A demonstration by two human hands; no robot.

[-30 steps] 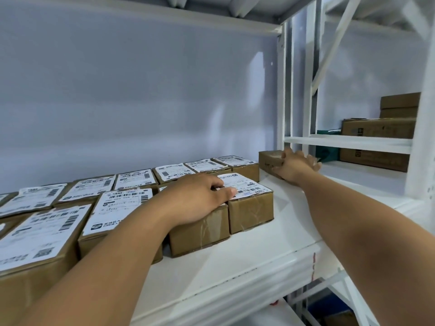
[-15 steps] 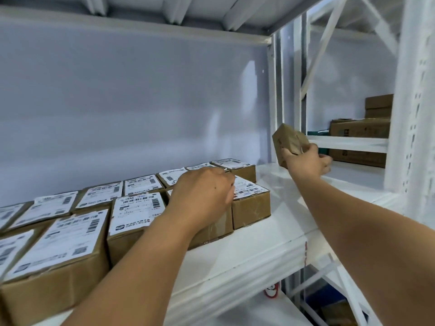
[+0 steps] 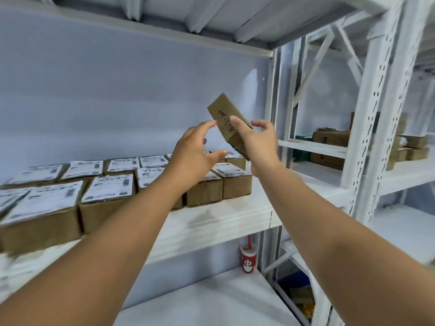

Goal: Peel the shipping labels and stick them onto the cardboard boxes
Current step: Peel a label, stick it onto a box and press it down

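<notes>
Rows of labelled boxes (image 3: pixel 108 191) fill the shelf (image 3: pixel 211 222) from its left end almost to its right end, a white shipping label (image 3: pixel 110 188) on each top. My right hand (image 3: pixel 261 142) grips one bare cardboard box (image 3: pixel 223 111), tilted in the air above the shelf's right end, thumb on its near face. My left hand (image 3: pixel 190 156) hovers just left of it, fingers spread and relaxed; I cannot tell if it touches.

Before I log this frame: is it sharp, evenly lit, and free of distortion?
Head view: labelled boxes at lower left smear with motion blur, print unreadable; the bare box in the right hand is fairly sharp; the wide lens slants the shelf upright; light is soft, with a pale patch on the back wall, no hard glare.
</notes>
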